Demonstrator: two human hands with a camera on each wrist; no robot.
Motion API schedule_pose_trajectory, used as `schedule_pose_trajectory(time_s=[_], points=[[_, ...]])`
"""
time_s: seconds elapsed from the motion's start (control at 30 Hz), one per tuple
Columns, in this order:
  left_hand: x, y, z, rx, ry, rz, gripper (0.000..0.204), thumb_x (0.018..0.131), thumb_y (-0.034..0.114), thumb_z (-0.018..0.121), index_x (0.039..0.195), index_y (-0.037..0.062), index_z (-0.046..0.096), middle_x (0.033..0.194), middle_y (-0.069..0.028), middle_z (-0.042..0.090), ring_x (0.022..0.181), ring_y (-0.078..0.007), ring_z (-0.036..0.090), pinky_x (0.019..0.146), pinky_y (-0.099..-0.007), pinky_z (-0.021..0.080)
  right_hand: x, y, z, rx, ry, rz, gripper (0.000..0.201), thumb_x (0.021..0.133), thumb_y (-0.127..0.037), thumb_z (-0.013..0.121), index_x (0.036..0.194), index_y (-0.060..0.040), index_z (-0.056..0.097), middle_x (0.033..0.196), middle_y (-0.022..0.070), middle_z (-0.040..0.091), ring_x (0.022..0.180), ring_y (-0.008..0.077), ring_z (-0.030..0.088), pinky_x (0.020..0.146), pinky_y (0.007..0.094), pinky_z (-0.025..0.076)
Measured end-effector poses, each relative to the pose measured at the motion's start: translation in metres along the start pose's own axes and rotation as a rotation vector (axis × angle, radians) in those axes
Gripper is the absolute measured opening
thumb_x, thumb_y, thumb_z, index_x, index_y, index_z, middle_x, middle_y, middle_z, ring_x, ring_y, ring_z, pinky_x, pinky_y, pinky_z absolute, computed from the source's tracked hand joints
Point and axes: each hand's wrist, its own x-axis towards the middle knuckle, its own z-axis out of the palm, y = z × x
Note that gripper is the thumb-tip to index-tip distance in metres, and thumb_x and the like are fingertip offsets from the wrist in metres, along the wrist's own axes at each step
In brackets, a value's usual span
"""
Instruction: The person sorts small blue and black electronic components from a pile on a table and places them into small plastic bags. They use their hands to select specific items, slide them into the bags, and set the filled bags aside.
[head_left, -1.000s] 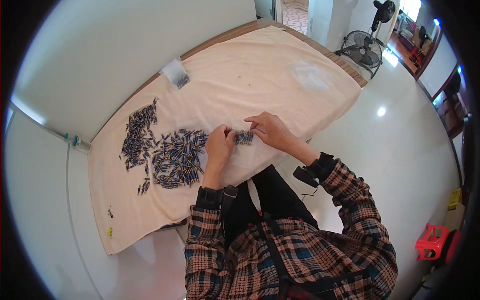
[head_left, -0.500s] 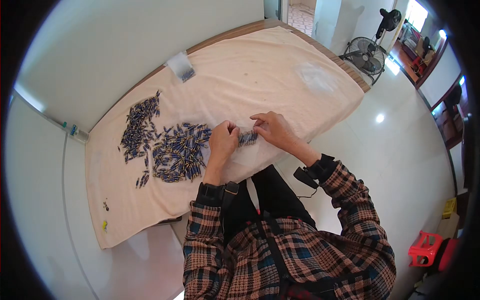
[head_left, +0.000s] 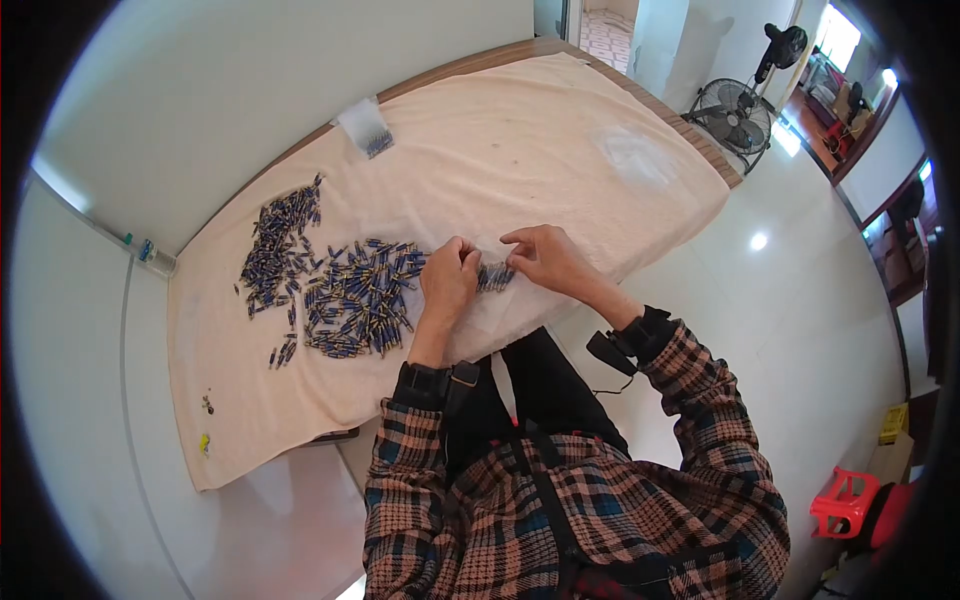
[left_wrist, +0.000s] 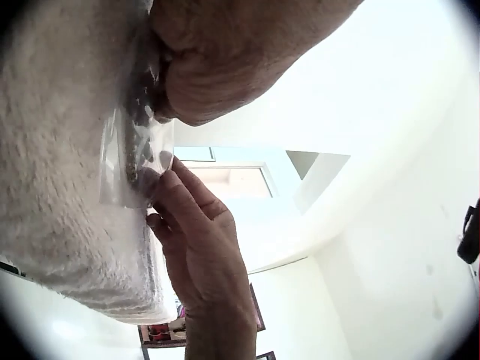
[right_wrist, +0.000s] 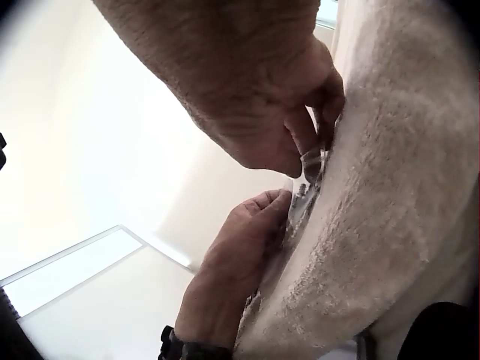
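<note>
Between the two hands lies a small clear plastic bag (head_left: 494, 277) with a row of small dark blue and gold plug-like pieces inside. The left hand (head_left: 450, 280) pinches the bag's left end between thumb and curled fingers. At the other end, the right hand (head_left: 552, 261) pinches the bag's edge with thumb and fingers, its index finger stretched out. The left wrist view shows the clear film (left_wrist: 118, 169) reaching from the left hand down to the right hand's fingertips (left_wrist: 166, 180). Beside the left hand spreads a loose pile of blue and gold pieces (head_left: 360, 300).
A second pile of such pieces (head_left: 280, 235) lies farther left. Toward the wall sits another filled clear bag (head_left: 366, 128). Clear plastic bags (head_left: 635, 155) lie at the far right of the cream cloth (head_left: 480, 180). A yellow bit (head_left: 205, 443) is near the left corner.
The head view has shifted slightly. Both hands stay at the bag's two ends, with the left hand turned a little and the right fingers nearly as before.
</note>
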Motion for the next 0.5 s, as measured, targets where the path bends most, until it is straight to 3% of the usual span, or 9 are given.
schedule_pose_trajectory(time_s=[0.13,0.23,0.4,0.5], points=[[-0.0009,-0.0029,0.0005,-0.007,0.004,0.023,0.016,0.083,0.02,0.062,0.087,0.005,0.062,0.079,-0.015,0.066,0.076,-0.0333,0.063,0.066,-0.04,0.047,-0.0001,0.0,-0.0006,0.117,-0.026,0.046,0.028,0.075,-0.011,0.065,0.1,0.0009,0.067,0.075,0.0176,0.068,0.069,0.0255,0.068,0.068,0.0347,0.053],[0.0,-0.0046,0.0015,-0.036,0.007,0.023,0.016,0.083,0.02,0.062,0.087,0.0051,0.062,0.078,-0.015,0.066,0.076,-0.0333,0.063,0.066,-0.04,0.047,-0.0038,-0.0051,-0.004,0.008,0.081,-0.005,0.027,0.076,-0.013,0.066,0.099,0.0006,0.068,0.074,0.017,0.068,0.068,0.0255,0.067,0.067,0.0347,0.053],[0.0005,-0.0064,0.0035,-0.035,0.006,0.022,0.016,0.083,0.021,0.062,0.087,0.0051,0.062,0.078,-0.015,0.066,0.076,-0.0333,0.063,0.067,-0.0403,0.047,-0.005,-0.0061,-0.007,-0.12,0.077,-0.008,0.025,0.076,-0.014,0.067,0.097,0.0002,0.068,0.073,0.0161,0.068,0.067,0.0264,0.067,0.066,0.0346,0.052],[0.0001,-0.0069,0.0049,-0.008,0.044,0.062,0.015,0.083,0.019,0.062,0.087,0.0041,0.062,0.072,-0.0119,0.065,0.066,-0.0246,0.062,0.062,-0.0344,0.047,-0.0026,-0.0055,-0.0062,-0.096,0.042,0.028,0.024,0.075,-0.015,0.067,0.094,0.0002,0.068,0.072,0.0152,0.067,0.066,0.0274,0.066,0.064,0.0352,0.052]])
